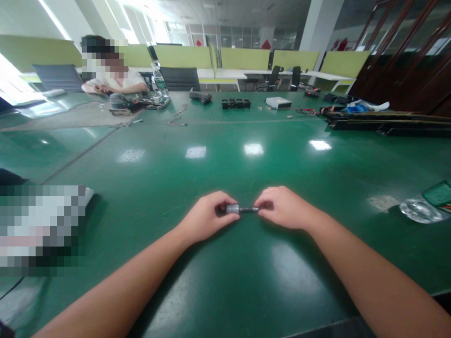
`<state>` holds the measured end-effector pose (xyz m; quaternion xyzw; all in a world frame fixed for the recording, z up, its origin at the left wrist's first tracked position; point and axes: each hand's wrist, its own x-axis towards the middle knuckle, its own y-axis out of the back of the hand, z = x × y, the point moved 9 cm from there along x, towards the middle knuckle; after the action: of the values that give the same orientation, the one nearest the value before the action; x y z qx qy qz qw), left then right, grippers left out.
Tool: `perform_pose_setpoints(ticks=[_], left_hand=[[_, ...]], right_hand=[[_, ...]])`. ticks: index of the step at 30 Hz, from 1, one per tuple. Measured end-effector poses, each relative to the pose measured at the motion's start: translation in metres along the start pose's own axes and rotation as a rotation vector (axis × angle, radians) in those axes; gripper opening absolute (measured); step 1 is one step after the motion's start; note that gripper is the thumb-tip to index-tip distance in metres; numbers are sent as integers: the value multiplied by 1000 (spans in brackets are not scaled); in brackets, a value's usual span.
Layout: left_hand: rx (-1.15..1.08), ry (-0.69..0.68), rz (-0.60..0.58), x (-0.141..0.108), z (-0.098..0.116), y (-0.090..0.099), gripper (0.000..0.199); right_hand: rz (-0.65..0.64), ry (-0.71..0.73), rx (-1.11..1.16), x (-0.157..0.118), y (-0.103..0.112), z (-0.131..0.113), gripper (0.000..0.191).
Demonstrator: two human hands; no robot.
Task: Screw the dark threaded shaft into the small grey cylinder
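Note:
Close above the green table, or resting on it, is a small grey cylinder with a thin dark shaft point(233, 209), lying sideways between my two hands. I cannot tell its exact kind. Thumb and fingers of my left hand point(208, 212) are closed around the grey cylinder end. My right hand point(282, 206) pinches the far end of the shaft, whose tip is hidden by the fingertips. A short stretch of the shaft shows between the two hands.
The green tabletop point(158, 173) carries a blurred pale box point(38, 220) at left and a clear glass dish point(419, 210) at right. Farther back are a black part point(236, 103), a silver drive box point(278, 103) and dark rails point(387, 123). A person point(116, 80) sits across the table.

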<state>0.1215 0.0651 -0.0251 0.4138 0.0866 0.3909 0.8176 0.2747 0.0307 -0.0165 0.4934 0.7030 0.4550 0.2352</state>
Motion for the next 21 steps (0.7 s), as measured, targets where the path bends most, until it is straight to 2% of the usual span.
perform_pose_setpoints(ticks=[21], left_hand=[[15, 12, 10, 0, 1, 1, 24]], right_hand=[[-31, -46, -24, -3, 2, 6, 16]])
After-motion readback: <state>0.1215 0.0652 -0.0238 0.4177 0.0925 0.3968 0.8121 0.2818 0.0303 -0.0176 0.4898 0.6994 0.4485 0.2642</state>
